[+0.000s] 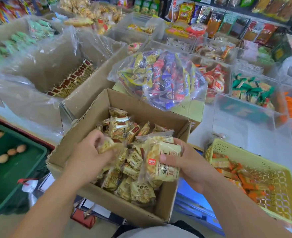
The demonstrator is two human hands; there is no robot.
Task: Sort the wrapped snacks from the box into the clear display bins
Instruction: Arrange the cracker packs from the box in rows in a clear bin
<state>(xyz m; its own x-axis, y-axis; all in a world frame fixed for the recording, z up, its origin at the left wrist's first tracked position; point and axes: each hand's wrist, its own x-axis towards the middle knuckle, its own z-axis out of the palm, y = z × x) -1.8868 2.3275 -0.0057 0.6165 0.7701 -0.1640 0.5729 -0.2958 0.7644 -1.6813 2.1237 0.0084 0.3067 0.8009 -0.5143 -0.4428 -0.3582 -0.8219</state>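
Wrapped snacks [133, 188], pale yellow packets, lie heaped in the open cardboard box [138, 107] right below my view, at the near edge of the counter. From my feed, the left hand [88, 153] is down inside the box with its fingers curled round one small packet [106, 145]. The right hand [189, 167] grips a clutch of packets [162, 164] over the box's right side, thumb pressed across the top wrapper and fingers wrapped underneath. Just behind the box, a clear bag of mixed coloured sweets [159, 78] rests on a second carton [191, 111]. Clear display bins [241, 124] stand to the right and beyond, one holding green-wrapped pieces [251, 90]. A yellow basket [241, 152] with orange packets sits near the right hand, and a green tray [21, 170] is on the left.
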